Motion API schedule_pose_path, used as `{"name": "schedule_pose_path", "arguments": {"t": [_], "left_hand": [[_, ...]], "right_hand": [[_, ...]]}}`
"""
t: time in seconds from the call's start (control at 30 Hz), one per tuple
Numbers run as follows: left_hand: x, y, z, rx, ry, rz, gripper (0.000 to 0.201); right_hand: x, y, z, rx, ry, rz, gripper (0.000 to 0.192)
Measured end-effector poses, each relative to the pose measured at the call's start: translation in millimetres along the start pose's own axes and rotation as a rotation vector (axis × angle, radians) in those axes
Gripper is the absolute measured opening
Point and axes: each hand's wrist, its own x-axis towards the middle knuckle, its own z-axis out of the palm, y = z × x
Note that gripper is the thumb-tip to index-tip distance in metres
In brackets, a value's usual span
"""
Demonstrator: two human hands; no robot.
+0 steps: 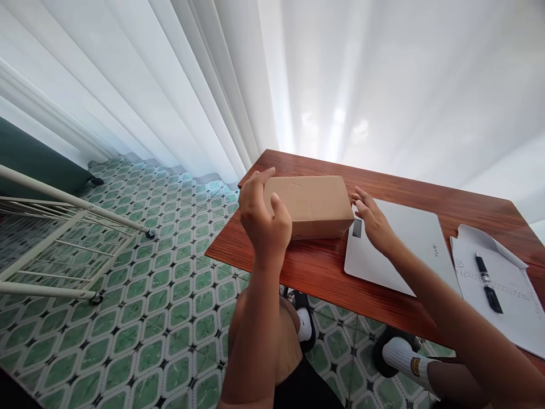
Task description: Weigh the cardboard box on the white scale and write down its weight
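A closed brown cardboard box (310, 196) rests on the wooden table (255, 258), left of a flat white digital scale (404, 233) with a small dark display. At the box's left end is my left hand (264, 218), thumb raised and apart from the fingers; it partly hides that end, so contact is unclear. My right hand (371, 218) hovers over the scale's left side. Its fingers are stretched toward the box's right end, very near it, and nothing shows in its grasp.
Paper sheets (506, 301) with handwriting lie right of the scale, a black marker (489, 284) on top. White curtains (383, 85) hang behind the table. A cream metal rack on casters (63, 244) stands on the green tiled floor (170, 318). My legs are under the table's front edge.
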Motion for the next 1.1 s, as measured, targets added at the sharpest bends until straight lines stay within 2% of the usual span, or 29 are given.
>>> {"name": "schedule_pose_path", "arguments": {"t": [0.1, 0.2, 0.33, 0.5, 0.8, 1.0, 1.1], "left_hand": [[-10.3, 16.5, 10.8, -0.02, -0.002, 0.16, 0.032], [-21.7, 32.2, 23.9, -0.076, -0.066, 0.306, 0.026], [-38.7, 54.0, 42.4, -0.27, -0.231, 0.303, 0.026], [-66.1, 75.4, 62.3, -0.349, -0.435, 0.32, 0.027], [-131.7, 92.2, 91.4, -0.398, -0.756, 0.583, 0.03], [-167.9, 102.0, 98.5, -0.314, -0.871, 0.847, 0.026], [-180.7, 110.2, 104.2, -0.299, -0.933, 0.947, 0.029]], "right_hand": [[-7.6, -6.0, -21.4, -0.036, 0.063, -0.056, 0.047], [-19.7, -10.8, -45.6, -0.098, 0.113, -0.096, 0.036], [-40.7, -8.8, -76.5, -0.106, 0.129, -0.114, 0.038], [-73.9, 1.2, -112.0, -0.076, 0.008, -0.067, 0.043], [-122.9, 28.8, -167.6, -0.232, -0.201, 0.021, 0.044], [-134.9, 57.0, -201.3, -0.345, -0.198, 0.021, 0.043], [-139.2, 76.2, -223.8, -0.471, -0.111, 0.037, 0.037]]}}
